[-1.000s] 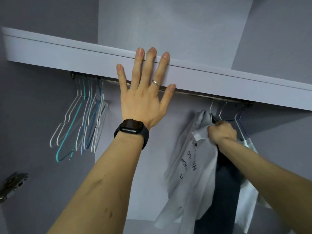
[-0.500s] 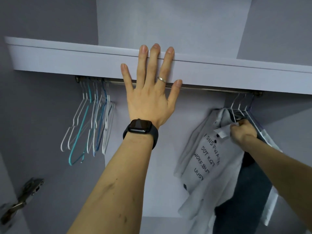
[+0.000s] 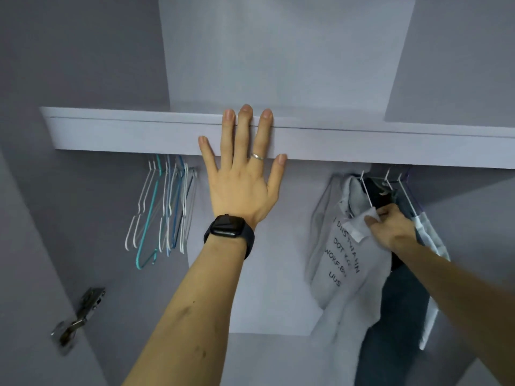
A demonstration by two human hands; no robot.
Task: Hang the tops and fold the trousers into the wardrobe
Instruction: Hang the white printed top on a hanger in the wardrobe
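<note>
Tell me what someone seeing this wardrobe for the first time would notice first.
Probably the left hand, spread flat against the front edge of the shelf mid-view, with a black watch on its wrist. At right, the right hand pinches a grey shirt with black lettering near its neck, where it hangs below the shelf. A bunch of empty hangers hangs under the shelf at left.
</note>
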